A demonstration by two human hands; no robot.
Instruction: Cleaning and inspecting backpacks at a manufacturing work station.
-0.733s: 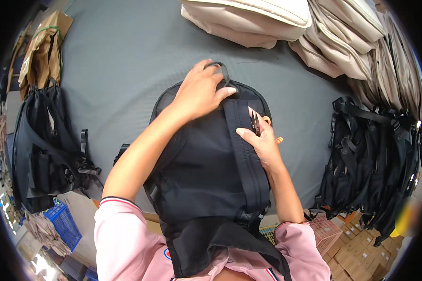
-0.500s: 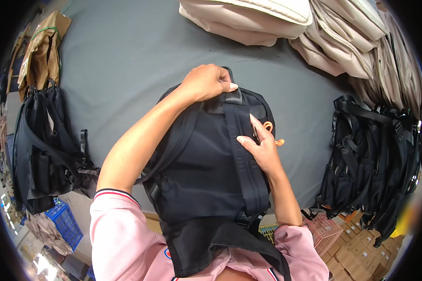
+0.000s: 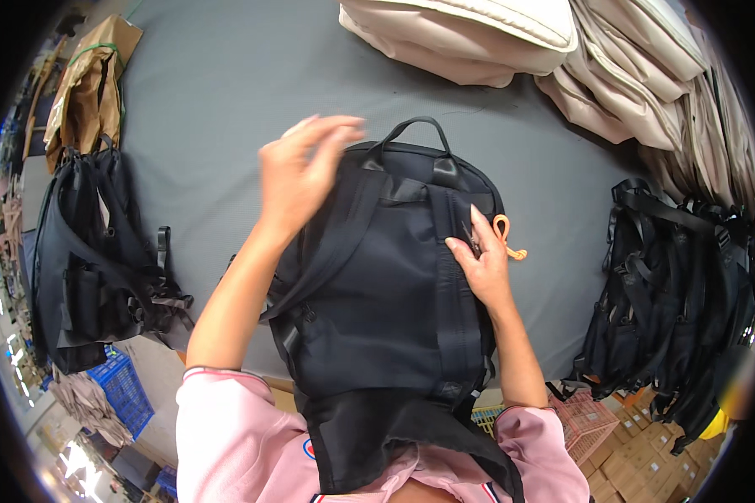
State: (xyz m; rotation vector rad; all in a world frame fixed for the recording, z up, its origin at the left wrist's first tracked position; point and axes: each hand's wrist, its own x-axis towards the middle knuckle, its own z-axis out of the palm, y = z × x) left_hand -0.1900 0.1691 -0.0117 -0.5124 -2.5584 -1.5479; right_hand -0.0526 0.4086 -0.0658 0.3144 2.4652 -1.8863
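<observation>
A black backpack [image 3: 369, 285] lies in front of me with its back panel and two shoulder straps facing up. Its top handle [image 3: 415, 126] stands up in a loop at the far end. My left hand [image 3: 302, 172], slightly blurred, is raised at the bag's upper left, fingers stretched and holding nothing. On the right shoulder strap [image 3: 453, 327] rests my right hand [image 3: 486, 264], its thumb over the strap. A small dark object, too hidden to name, shows between thumb and fingers. An orange cord loop [image 3: 502, 226] sticks out beside that hand; what it is fixed to cannot be seen.
Pale beige bags [image 3: 470, 42] are piled at the far right of the grey table [image 3: 218, 109]. More black backpacks [image 3: 663, 285] hang over the right edge, others [image 3: 88, 260] at the left. Brown paper [image 3: 88, 92] stands far left; a blue crate [image 3: 124, 390] and a pink crate [image 3: 583, 419] sit below.
My left hand has let go of the top handle and moved left, off the bag's top. The handle now stands up freely. My right hand stays on the strap.
</observation>
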